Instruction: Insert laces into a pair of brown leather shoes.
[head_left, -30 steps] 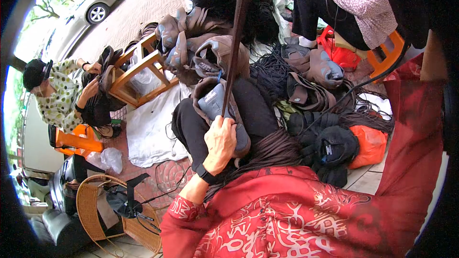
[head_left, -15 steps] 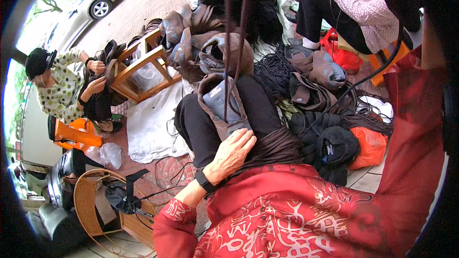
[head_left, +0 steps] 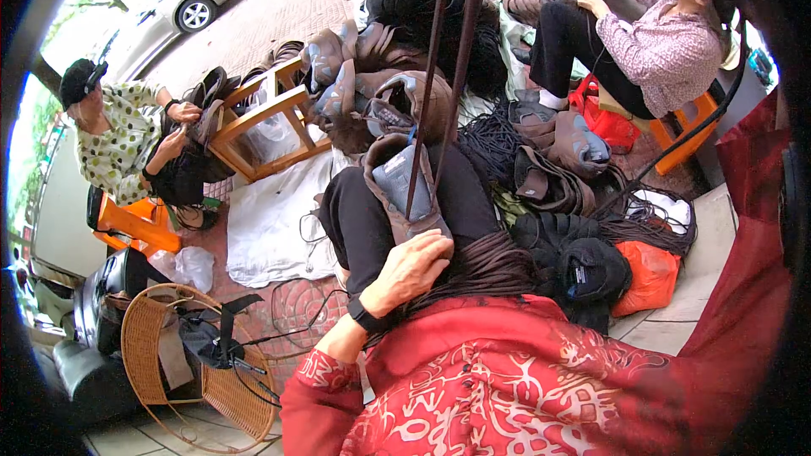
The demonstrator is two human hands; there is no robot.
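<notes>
My left hand (head_left: 411, 270), with a dark watch (head_left: 365, 316) on its wrist, is wrapped over the near end of a brown shoe (head_left: 399, 177) with a grey insole. The shoe rests on my lap between black-trousered thighs, its opening facing up. Two long brown shoelaces (head_left: 439, 59) run taut from the shoe up past the top edge of the view. Beside that hand, a thick bundle of brown laces (head_left: 494, 270) lies across my lap. My right arm shows only as a red sleeve (head_left: 743, 236) at the right; its hand is out of view.
Brown-and-blue shoes (head_left: 414, 97) are heaped ahead, by a wooden stool frame (head_left: 270, 110). Co-workers sit at far left and far right. Dark laces (head_left: 490, 139), an orange bag (head_left: 646, 274) and black shoes (head_left: 596, 262) lie to the right. A wicker chair (head_left: 148, 363) stands near left.
The laces now slant more to the right toward the top. The right sleeve has shifted outward, and the whole view has moved slightly. My left hand stays on the shoe.
</notes>
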